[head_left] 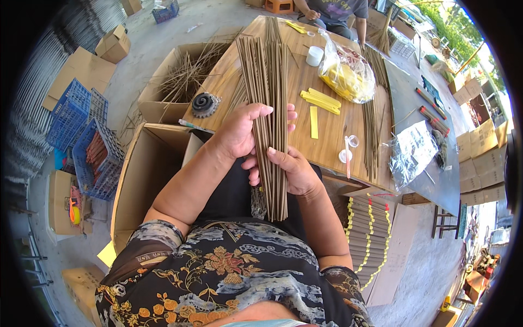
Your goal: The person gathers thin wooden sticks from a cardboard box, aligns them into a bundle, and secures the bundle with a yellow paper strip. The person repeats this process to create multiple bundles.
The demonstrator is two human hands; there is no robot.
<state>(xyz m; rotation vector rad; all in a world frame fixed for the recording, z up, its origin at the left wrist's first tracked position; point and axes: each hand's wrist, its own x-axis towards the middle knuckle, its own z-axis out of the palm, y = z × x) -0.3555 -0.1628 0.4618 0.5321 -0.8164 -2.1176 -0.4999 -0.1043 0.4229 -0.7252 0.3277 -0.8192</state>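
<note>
Both my hands hold one upright, slightly fanned bundle of thin brown sticks (266,76), which look like incense sticks. My left hand (241,129) wraps the bundle's left side at mid-height, its fingertips showing past the right side. Lower down, my right hand (294,170) grips from the right, thumb across the front and fingers behind. The bundle's lower end is just above my lap. Beyond it lies the wooden table (327,139), with yellow paper strips (321,101) and a single yellow strip (314,122) right of the bundle.
On the table are a clear bag of yellow strips (347,76), a white tub (314,56), a dark coil (205,104) and loose sticks (372,136). Cardboard boxes (150,158) stand at left. Yellow-banded bundles (368,237) lie lower right. Another person (340,13) sits across.
</note>
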